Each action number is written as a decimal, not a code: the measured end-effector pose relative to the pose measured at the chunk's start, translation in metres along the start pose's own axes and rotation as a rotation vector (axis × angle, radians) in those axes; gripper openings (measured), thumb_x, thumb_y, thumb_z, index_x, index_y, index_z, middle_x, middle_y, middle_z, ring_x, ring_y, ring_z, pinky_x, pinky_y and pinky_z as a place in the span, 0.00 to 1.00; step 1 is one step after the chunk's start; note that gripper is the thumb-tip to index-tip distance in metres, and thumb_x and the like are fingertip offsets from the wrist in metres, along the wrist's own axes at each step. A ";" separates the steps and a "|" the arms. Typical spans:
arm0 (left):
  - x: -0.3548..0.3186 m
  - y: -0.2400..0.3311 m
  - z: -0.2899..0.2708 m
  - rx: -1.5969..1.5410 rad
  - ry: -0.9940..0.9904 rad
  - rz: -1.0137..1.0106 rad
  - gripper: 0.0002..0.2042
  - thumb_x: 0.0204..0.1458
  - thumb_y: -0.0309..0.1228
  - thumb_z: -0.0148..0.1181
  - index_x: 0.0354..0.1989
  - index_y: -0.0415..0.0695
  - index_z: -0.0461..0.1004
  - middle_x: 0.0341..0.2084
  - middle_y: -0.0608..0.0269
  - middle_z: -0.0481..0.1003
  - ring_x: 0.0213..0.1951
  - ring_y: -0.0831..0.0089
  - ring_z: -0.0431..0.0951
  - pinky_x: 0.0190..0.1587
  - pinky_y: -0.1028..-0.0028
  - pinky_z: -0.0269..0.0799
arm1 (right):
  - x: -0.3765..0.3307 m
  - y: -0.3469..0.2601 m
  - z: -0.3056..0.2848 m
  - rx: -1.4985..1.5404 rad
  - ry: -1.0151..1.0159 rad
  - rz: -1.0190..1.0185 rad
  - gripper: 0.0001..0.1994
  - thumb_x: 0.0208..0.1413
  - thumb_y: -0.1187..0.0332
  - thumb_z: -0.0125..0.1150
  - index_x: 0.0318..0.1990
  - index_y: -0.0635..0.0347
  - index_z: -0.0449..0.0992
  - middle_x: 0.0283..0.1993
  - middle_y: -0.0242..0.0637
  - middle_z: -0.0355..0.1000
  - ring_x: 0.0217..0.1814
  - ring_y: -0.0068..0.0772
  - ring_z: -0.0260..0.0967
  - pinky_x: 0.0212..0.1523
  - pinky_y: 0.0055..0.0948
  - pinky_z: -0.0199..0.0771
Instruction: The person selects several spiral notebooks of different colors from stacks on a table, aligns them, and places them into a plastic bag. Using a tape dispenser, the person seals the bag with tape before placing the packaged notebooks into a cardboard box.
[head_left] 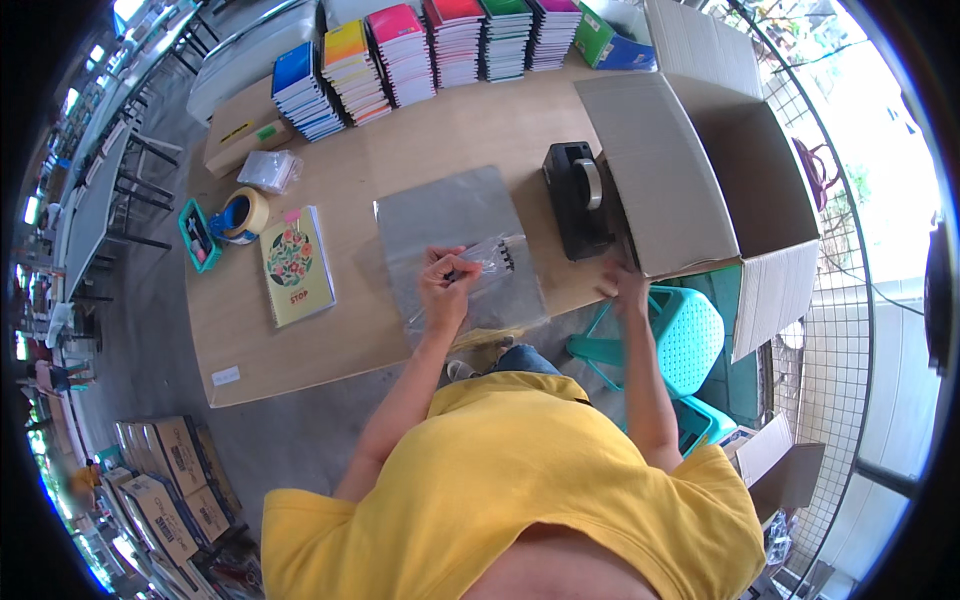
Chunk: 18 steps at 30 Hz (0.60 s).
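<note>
The wooden worktable [330,340] was crowded. Her left hand [445,285] pinched a small clear packet [492,257] over the plastic sleeves [455,230]; her right hand [625,285], grip unclear, rested by the tape dispenser [578,200]. Those slick sleeves could easily slide off the near edge.
</note>
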<state>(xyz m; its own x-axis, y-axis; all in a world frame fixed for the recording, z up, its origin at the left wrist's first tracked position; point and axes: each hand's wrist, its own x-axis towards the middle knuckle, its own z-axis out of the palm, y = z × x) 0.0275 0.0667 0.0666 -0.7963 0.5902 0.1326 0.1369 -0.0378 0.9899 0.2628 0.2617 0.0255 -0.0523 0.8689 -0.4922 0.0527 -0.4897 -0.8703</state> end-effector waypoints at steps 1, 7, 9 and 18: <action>-0.003 0.001 0.007 0.008 -0.016 0.016 0.07 0.39 0.15 0.68 0.23 0.41 0.81 0.35 0.62 0.72 0.44 0.70 0.72 0.45 0.75 0.67 | 0.006 0.023 -0.012 0.263 -0.080 0.225 0.05 0.59 0.66 0.60 0.36 0.56 0.76 0.29 0.33 0.72 0.31 0.32 0.70 0.35 0.37 0.76; -0.011 -0.002 0.006 0.055 -0.013 0.055 0.07 0.37 0.14 0.67 0.21 0.42 0.80 0.34 0.60 0.71 0.43 0.67 0.73 0.44 0.72 0.68 | -0.093 -0.008 0.053 0.276 -0.446 0.145 0.05 0.59 0.67 0.61 0.37 0.58 0.76 0.28 0.35 0.73 0.23 0.27 0.69 0.21 0.29 0.70; -0.011 -0.003 0.005 0.057 -0.017 0.080 0.07 0.36 0.15 0.67 0.21 0.41 0.80 0.34 0.60 0.71 0.43 0.67 0.73 0.44 0.72 0.68 | -0.124 -0.036 0.086 0.096 -0.554 -0.031 0.07 0.58 0.65 0.63 0.33 0.59 0.77 0.24 0.34 0.73 0.19 0.25 0.66 0.19 0.27 0.67; -0.013 0.001 0.013 0.055 0.005 0.077 0.06 0.36 0.15 0.67 0.19 0.41 0.79 0.34 0.58 0.72 0.42 0.65 0.73 0.43 0.70 0.69 | -0.115 0.008 0.101 -0.409 -0.400 -0.136 0.19 0.55 0.59 0.68 0.18 0.63 0.76 0.14 0.32 0.69 0.16 0.22 0.65 0.20 0.28 0.62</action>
<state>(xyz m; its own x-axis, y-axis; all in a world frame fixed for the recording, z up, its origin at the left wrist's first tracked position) 0.0458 0.0693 0.0652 -0.7849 0.5832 0.2090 0.2300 -0.0390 0.9724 0.1685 0.1505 0.0732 -0.4531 0.7889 -0.4152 0.3952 -0.2397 -0.8868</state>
